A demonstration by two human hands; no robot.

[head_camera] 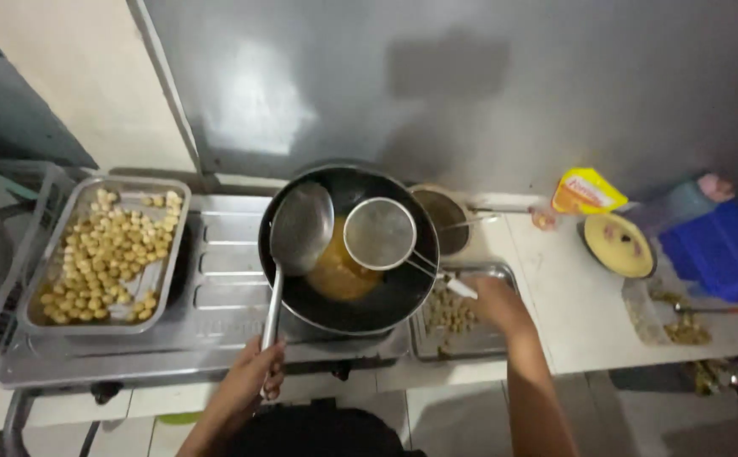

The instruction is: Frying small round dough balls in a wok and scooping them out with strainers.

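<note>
1. A big dark wok sits on a metal stove; yellow oil pools in its middle.
2. Left of the wok is a metal tray full of small pale balls; right of it, touching its edge, is a smaller tray with a few brown pieces.
3. Behind the wok stands a small pot; farther right on the white counter are a round yellow plate, a yellow packet and a blue box.
4. The left hand is closed around the handle of a flat metal ladle; the handle runs from near the person up and away; the wide end rests over the left side of the wok.
5. The right hand is closed on the handle of a round mesh strainer; it is held over the wok, above the oil; its handle slants down to the right, out past the wok's rim.
6. The two hands are well apart, one on each side of the wok.
</note>
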